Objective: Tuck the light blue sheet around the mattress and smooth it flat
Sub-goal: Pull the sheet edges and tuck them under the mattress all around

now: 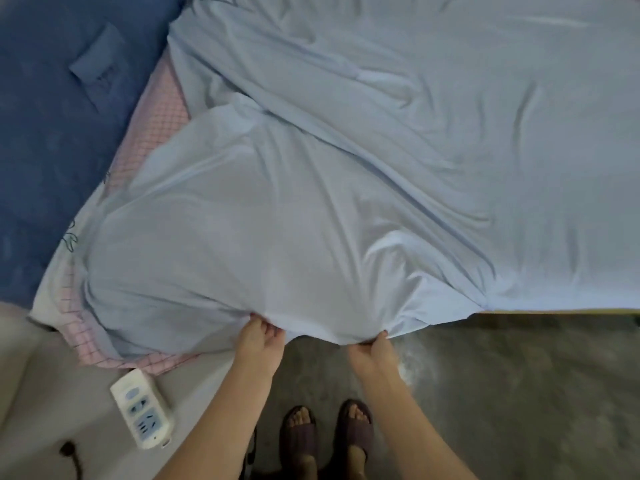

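Observation:
The light blue sheet (pixel 363 161) lies wrinkled over the bed and fills most of the view, with long folds running from upper left to lower right. Its near edge hangs past the bed's front side. My left hand (pixel 260 337) pinches that edge from below, fingers closed on the cloth. About a forearm's width to the right, my right hand (pixel 375 349) grips the same edge. Between the two hands the hem is pulled taut and lifted. A pink checked cover (pixel 157 109) of the mattress shows at the left, where the sheet does not reach.
A dark blue blanket (pixel 62 133) lies along the left. A white power strip (pixel 142 408) with its cable rests on a pale surface at lower left. My feet in dark slippers (pixel 325 434) stand on the grey floor (pixel 519 393). The wooden bed edge (pixel 568 310) runs rightward.

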